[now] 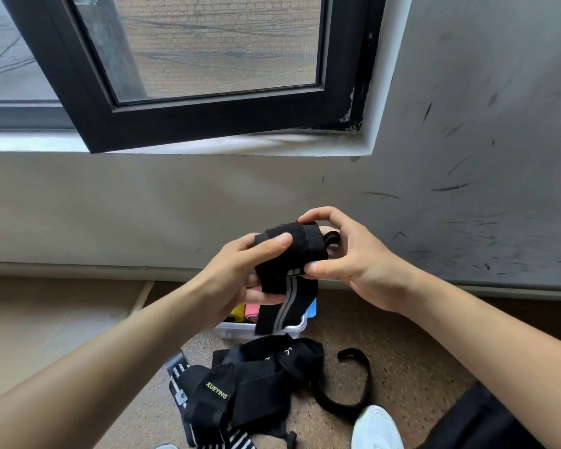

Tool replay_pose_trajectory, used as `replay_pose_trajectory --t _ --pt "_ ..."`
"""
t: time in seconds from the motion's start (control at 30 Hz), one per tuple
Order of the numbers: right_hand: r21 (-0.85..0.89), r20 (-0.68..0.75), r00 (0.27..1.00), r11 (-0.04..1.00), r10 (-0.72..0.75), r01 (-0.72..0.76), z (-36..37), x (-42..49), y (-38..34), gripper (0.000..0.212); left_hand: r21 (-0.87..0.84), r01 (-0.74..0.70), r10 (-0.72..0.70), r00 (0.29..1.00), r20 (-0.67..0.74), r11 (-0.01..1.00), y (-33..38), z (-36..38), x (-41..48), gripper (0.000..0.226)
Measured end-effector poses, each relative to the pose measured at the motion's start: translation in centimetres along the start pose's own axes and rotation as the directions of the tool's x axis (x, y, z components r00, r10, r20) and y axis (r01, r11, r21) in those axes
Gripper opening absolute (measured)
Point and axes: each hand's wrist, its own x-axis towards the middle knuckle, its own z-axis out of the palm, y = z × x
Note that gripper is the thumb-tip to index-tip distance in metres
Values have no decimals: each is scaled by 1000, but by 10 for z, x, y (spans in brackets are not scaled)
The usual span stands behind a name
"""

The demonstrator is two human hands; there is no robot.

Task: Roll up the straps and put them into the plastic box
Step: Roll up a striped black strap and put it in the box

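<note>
Below the open black-framed window (188,76) and the scuffed grey wall (467,140), I hold a black wrist strap (290,254) in the air above the speckled floor (412,361). My left hand (240,280) pinches the half-wound roll from the left, thumb on top; my right hand (353,257) closes on its right end, fingertips at the top edge and thumb underneath. The roll's axis runs roughly left to right between my palms, and the grey-striped loose tail (285,309) hangs straight down toward the clear plastic box (263,330), which sits directly beneath. I judge the winding must take up that tail. My arms and the tail hide most of the box; only yellow, pink and blue bits show inside. More black straps (250,387) lie heaped nearer me.
</note>
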Motion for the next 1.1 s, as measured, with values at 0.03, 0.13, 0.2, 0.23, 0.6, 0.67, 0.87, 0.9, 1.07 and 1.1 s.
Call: replay_pose_trajectory --t 0.03,0.13,0.2,0.23,0.6,0.67,0.87,0.9,1.07,1.1 --pt "-44 -2 1000 999 -18 18 0 0 0 62 -1 -10 10 1000 -26 1000 0 -1 1 53" --pt "-146 -21 999 989 -29 26 1 0 -2 69 -12 -54 53 995 -79 998 -1 -3 3 54" --pt "-79 14 998 995 55 -53 0 0 -2 72 -11 -88 87 992 -94 996 -2 -4 4 56" --pt "-28 54 993 994 105 -104 0 -1 -2 69 -11 -107 105 989 -101 994 -2 -5 4 57" --pt "113 -56 977 974 205 -198 6 1 -1 48 126 -239 248 966 -68 963 -10 -4 6 65" --pt "156 -45 981 972 187 -178 4 2 -2 48 128 -214 225 972 -74 968 -8 -5 6 69" --pt "205 -52 994 976 91 -79 -5 4 -8 49 70 -33 31 999 38 997 -3 -3 3 54" --pt "196 -49 995 978 83 -72 -5 5 -7 49 57 -9 6 999 40 998 -2 -2 3 54" --pt "115 -11 998 992 63 -61 -4 2 -5 53 37 42 -41 999 -25 998 6 -1 4 59" --pt "98 -7 998 993 63 -62 -3 2 -6 54 38 32 -30 999 -31 999 7 -1 4 55"
